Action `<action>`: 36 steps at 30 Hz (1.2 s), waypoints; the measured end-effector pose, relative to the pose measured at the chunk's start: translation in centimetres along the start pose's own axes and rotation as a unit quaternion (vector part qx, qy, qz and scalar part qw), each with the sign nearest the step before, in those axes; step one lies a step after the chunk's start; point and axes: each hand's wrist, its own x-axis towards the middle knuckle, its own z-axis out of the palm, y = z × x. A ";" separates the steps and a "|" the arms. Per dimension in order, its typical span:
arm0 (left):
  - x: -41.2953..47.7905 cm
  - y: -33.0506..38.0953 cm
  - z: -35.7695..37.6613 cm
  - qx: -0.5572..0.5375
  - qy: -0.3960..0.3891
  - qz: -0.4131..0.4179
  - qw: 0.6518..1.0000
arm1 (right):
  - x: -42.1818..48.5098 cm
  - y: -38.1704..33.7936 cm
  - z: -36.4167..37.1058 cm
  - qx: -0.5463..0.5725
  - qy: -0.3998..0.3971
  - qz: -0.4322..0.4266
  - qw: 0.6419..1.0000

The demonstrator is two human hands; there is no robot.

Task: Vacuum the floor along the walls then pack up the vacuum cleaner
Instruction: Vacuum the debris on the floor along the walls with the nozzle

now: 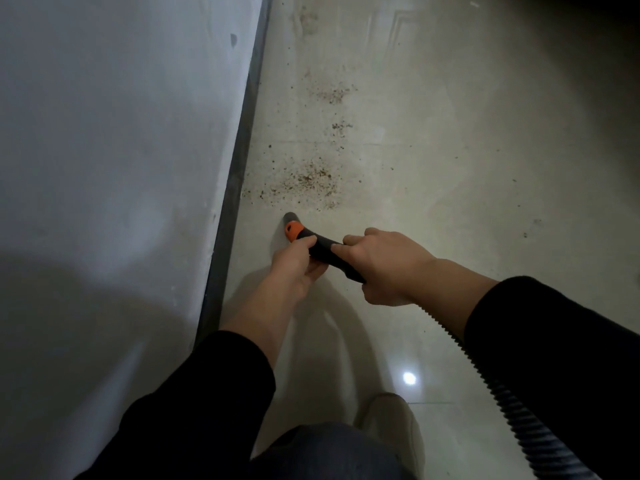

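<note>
In the head view I have the left hand [294, 268] and right hand [384, 268] both gripping the black nozzle [323, 251], left nearer its tip, the long axis angling forward-left toward the skirting [235, 188], with the grit patch [308, 181] just beyond that tip.

The pale, glossy tile floor [450, 168] carries brown crumbs [311, 178] scattered in patches near the dark baseboard [239, 168]; a beige shoe [391, 420] stands on it.
</note>
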 end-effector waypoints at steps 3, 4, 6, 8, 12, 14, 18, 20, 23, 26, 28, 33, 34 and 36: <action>0.3 0.2 1.2 0.012 -0.003 0.002 1.000 | -0.2 0.9 -0.4 0.002 0.002 0.008 1.000; 0.4 0.3 1.6 0.016 -0.004 0.003 1.000 | -0.2 1.1 -0.4 0.003 0.001 0.011 1.000; 0.4 0.5 2.3 0.025 -0.006 0.002 1.000 | -0.3 1.7 -0.5 0.008 0.000 0.016 1.000; 0.6 0.7 3.0 0.033 -0.008 -0.001 0.999 | -0.3 2.2 -0.3 0.011 0.003 0.023 1.000; 0.8 0.9 4.3 0.051 -0.011 -0.006 0.999 | -0.6 3.1 0.0 0.021 0.007 0.038 0.999; 0.9 0.8 4.8 0.051 -0.012 -0.007 0.999 | -0.8 3.5 0.1 0.026 0.010 0.044 0.999; 0.8 0.3 5.9 0.054 -0.019 -0.011 0.998 | -1.5 4.3 0.3 0.027 0.013 0.050 0.998; 0.7 -0.1 6.3 0.063 -0.021 -0.013 0.998 | -1.9 4.5 0.5 0.030 0.013 0.054 0.998; 0.6 -0.6 6.8 0.075 -0.021 -0.016 0.997 | -2.6 4.8 0.9 0.031 0.012 0.060 0.998; 0.4 -1.1 7.3 0.078 -0.023 -0.018 0.997 | -3.3 5.2 1.1 0.033 0.011 0.066 0.997; 0.3 -1.5 7.6 0.075 -0.028 -0.021 0.997 | -3.8 5.3 1.4 0.035 0.012 0.073 0.997; 0.2 -2.4 8.5 0.071 -0.042 -0.030 0.996 | -4.9 5.6 1.9 0.037 0.010 0.093 0.995; 0.1 -2.5 8.7 0.070 -0.045 -0.032 0.996 | -5.1 5.8 2.1 0.038 0.011 0.099 0.994; 0.2 -2.8 9.2 0.070 -0.051 -0.034 0.996 | -5.4 6.1 2.3 0.040 0.011 0.108 0.993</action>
